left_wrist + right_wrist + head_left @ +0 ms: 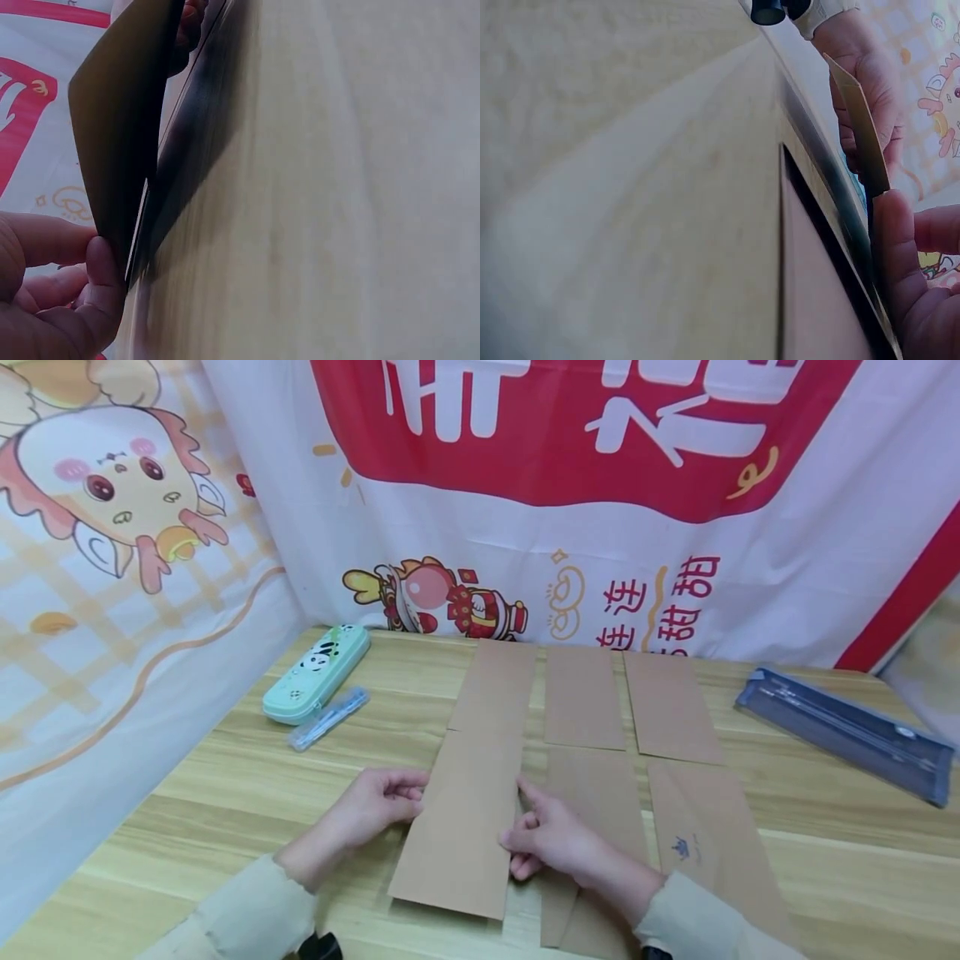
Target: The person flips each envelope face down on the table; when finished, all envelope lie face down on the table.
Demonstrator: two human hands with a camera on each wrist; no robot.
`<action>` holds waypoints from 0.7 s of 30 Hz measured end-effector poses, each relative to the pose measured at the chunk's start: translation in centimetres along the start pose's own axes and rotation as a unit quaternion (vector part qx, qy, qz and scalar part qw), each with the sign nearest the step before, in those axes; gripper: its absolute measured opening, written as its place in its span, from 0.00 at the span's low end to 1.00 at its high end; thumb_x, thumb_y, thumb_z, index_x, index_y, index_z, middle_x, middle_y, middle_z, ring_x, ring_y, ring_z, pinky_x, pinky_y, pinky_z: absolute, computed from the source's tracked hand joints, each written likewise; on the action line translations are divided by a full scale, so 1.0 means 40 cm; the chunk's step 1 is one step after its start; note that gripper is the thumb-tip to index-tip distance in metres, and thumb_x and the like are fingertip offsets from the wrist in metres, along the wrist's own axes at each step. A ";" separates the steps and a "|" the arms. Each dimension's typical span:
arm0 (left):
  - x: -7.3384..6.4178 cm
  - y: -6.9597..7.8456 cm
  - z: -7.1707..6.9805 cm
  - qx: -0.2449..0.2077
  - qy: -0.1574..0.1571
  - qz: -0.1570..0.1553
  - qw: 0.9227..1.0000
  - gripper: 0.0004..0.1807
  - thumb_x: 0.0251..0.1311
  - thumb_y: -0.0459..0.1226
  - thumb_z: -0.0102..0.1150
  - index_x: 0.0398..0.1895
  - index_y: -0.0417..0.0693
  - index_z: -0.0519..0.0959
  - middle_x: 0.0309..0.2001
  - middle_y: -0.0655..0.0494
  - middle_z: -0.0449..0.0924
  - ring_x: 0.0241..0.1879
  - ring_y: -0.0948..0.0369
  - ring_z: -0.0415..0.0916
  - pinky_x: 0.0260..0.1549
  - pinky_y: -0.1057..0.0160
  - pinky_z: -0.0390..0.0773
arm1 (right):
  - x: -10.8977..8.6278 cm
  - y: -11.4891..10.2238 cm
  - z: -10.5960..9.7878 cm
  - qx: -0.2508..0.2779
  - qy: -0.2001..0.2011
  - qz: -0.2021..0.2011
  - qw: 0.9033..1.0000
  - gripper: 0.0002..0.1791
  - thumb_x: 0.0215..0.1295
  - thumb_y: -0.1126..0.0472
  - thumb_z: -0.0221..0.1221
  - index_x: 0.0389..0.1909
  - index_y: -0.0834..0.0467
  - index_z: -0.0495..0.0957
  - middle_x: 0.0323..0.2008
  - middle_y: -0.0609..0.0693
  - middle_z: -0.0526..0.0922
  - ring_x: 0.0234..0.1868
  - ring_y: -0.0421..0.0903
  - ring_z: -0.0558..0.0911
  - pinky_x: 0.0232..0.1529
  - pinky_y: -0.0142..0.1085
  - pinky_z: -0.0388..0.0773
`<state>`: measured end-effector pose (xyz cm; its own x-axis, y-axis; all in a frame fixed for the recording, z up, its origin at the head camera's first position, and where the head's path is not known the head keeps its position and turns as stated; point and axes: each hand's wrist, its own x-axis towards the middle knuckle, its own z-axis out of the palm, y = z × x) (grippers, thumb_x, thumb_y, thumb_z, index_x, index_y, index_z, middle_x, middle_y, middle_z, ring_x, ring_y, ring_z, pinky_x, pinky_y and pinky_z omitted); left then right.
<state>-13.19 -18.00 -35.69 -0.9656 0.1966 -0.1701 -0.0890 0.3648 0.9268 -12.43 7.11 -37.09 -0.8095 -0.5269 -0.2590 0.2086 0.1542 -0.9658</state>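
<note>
A flat brown kraft-paper rectangle (467,818), perhaps a thin booklet, is between my two hands at the near end of the left column. My left hand (378,806) pinches its left edge. On its right edge, my right hand (555,839) pinches with the thumb, the index finger lying along the side. In the left wrist view the rectangle (124,112) is raised off the table at a tilt and casts a shadow. Its far end lies by another brown rectangle (495,681); whether they overlap is unclear. The right wrist view catches it (861,124) nearly edge-on.
More brown rectangles lie in columns to the right, including a middle one (583,693) and one with a small dark crown print (720,852). A mint panda pencil case (318,672) and a clear-wrapped blue item (328,718) lie left. A dark zip pouch (847,735) lies right.
</note>
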 end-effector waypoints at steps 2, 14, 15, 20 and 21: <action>-0.002 -0.002 -0.002 0.008 0.000 -0.013 1.000 0.21 0.53 0.25 0.57 0.52 0.26 0.71 0.37 0.47 0.78 0.35 0.63 0.74 0.36 0.70 0.78 | 0.001 0.002 0.004 -0.004 0.000 0.005 1.000 0.50 0.59 0.71 0.57 0.70 0.68 0.30 0.21 0.51 0.76 0.17 0.41 0.77 0.23 0.34 0.80; -0.007 -0.001 0.003 0.066 0.001 -0.034 0.997 0.22 0.49 0.25 0.59 0.52 0.30 0.74 0.35 0.50 0.78 0.34 0.62 0.73 0.34 0.66 0.78 | 0.012 0.001 0.021 -0.048 0.024 0.028 0.998 0.51 0.56 0.71 0.59 0.69 0.69 0.32 0.21 0.53 0.78 0.15 0.40 0.77 0.20 0.33 0.80; -0.007 0.001 0.003 0.074 0.003 -0.033 0.997 0.23 0.48 0.25 0.59 0.52 0.30 0.74 0.34 0.50 0.78 0.34 0.62 0.73 0.33 0.66 0.78 | 0.013 0.000 0.021 -0.053 0.026 0.031 0.998 0.51 0.55 0.71 0.59 0.69 0.69 0.32 0.21 0.53 0.78 0.14 0.40 0.77 0.20 0.33 0.80; -0.008 0.009 0.007 0.122 0.004 -0.023 0.992 0.25 0.44 0.24 0.60 0.52 0.32 0.75 0.31 0.53 0.77 0.29 0.62 0.71 0.26 0.68 0.74 | 0.017 -0.001 0.025 -0.082 0.034 0.041 0.995 0.52 0.54 0.72 0.61 0.69 0.70 0.33 0.15 0.51 0.77 0.12 0.39 0.76 0.17 0.33 0.79; -0.009 0.011 0.009 0.128 0.004 -0.022 0.992 0.26 0.43 0.23 0.60 0.52 0.32 0.74 0.30 0.53 0.76 0.28 0.62 0.70 0.25 0.68 0.73 | 0.018 -0.001 0.026 -0.085 0.035 0.042 0.995 0.52 0.53 0.72 0.61 0.69 0.69 0.34 0.14 0.51 0.77 0.12 0.39 0.75 0.16 0.34 0.79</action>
<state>-12.80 -17.58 -35.34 -0.9640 0.1688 -0.2054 -0.0674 0.5923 0.8029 -12.45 5.88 -37.25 -0.8308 -0.4470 -0.3317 0.1870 0.3370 -0.9227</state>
